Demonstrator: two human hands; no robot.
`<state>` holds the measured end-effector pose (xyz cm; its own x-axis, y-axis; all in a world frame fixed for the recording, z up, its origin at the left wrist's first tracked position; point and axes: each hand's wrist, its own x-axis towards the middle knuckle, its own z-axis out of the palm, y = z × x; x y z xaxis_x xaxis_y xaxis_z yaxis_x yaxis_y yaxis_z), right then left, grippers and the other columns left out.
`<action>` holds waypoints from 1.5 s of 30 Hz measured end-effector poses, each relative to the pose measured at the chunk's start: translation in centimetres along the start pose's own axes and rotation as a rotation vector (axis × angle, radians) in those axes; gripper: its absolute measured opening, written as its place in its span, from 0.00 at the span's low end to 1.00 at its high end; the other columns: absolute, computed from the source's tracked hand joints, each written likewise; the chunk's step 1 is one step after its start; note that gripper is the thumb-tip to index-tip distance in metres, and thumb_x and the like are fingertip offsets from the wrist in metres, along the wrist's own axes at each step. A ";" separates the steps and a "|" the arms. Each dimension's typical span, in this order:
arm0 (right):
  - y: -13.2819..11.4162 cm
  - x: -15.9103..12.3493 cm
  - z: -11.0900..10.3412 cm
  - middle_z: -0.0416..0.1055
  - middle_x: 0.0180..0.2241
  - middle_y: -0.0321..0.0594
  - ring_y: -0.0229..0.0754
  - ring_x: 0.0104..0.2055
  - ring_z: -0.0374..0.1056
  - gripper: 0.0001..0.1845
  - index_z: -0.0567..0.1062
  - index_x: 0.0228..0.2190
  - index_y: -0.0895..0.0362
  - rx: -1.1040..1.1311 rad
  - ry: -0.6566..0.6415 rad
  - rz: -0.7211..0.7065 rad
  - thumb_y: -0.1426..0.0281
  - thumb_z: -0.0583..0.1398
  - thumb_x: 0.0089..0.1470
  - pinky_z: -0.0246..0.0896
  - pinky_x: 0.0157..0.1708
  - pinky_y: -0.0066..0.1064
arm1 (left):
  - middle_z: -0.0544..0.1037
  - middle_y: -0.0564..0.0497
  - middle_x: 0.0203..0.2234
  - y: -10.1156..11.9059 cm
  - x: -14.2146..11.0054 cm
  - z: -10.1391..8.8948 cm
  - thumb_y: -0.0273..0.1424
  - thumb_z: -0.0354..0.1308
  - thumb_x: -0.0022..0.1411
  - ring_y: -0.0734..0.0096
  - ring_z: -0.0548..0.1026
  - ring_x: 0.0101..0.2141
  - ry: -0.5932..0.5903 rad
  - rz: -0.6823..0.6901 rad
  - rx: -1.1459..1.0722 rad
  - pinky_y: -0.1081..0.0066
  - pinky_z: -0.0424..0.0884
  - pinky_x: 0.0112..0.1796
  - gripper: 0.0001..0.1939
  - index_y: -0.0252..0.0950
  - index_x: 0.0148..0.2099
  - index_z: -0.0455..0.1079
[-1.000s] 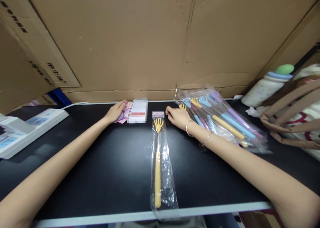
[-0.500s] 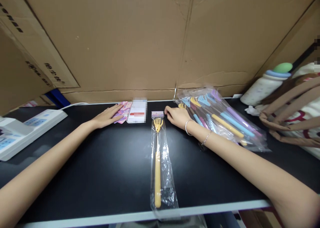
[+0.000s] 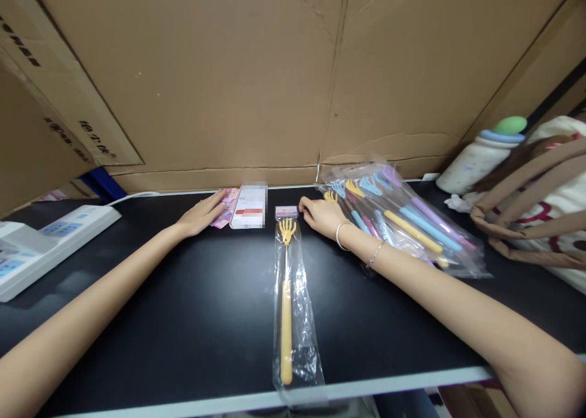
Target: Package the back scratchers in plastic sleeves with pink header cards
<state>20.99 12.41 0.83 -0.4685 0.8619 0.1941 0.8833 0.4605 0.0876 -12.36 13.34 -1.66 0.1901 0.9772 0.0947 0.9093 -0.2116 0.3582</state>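
While the left hand (image 3: 199, 215) lies released and right hand (image 3: 324, 218) hides its grip, the bagged scratcher (image 3: 288, 230) looks slippery, steadiest mid-handle (image 3: 286, 332)

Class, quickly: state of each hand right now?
Left hand: open, fingers on the pink papers.
Right hand: loosely closed beside the label, nothing visible in it.
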 end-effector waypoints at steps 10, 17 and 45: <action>0.1 0.0 0.0 0.75 0.35 0.40 0.44 0.35 0.71 0.13 0.67 0.42 0.54 -0.020 -0.005 -0.014 0.70 0.47 0.58 0.51 0.29 0.29 | 0.77 0.52 0.40 8.2 -4.2 -2.2 0.35 0.45 0.63 0.67 0.72 0.43 0.428 0.399 0.181 0.71 0.68 0.38 0.13 0.41 0.41 0.71; 0.0 -0.1 -0.2 0.76 0.37 0.41 0.43 0.37 0.71 0.13 0.67 0.43 0.55 0.000 -0.028 -0.009 0.71 0.48 0.58 0.53 0.31 0.28 | 0.73 0.55 0.26 13.6 -7.7 0.1 0.27 0.49 0.62 0.75 0.71 0.28 0.317 0.968 0.500 0.74 0.62 0.26 0.09 0.39 0.43 0.69; -3.3 -8.2 -2.6 0.70 0.38 0.42 0.39 0.36 0.63 0.10 0.69 0.40 0.58 -0.146 0.177 -0.572 0.75 0.50 0.61 0.52 0.31 0.31 | 0.80 0.56 0.35 12.9 -8.0 1.4 0.23 0.49 0.64 0.79 0.75 0.33 0.568 1.165 0.511 0.77 0.68 0.33 0.12 0.38 0.46 0.69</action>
<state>21.96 3.31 1.47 -0.8702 0.4331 0.2350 0.4917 0.7947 0.3559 -1.62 2.82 0.94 0.8599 0.0784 0.5045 0.3898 -0.7390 -0.5495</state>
